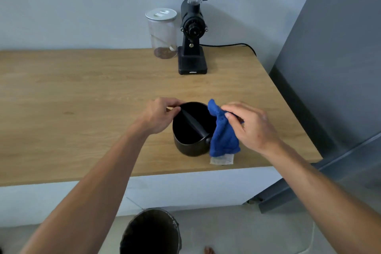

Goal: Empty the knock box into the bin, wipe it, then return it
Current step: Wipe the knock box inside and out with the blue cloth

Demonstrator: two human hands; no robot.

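The knock box [192,130] stands near the worktop's [82,99] front edge, toward its right corner, between the hands: the left hand [159,115] pinches its rim, and the right hand [249,126] is closed on a blue cloth [222,134] draped against its right side. The box looks empty inside, and the jar [162,35] at the back edge holds a little brown matter; the bin [150,233] stands on the floor below.

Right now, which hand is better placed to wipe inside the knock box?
The right hand: it already holds the blue cloth at the knock box rim, while the left hand steadies the far side.
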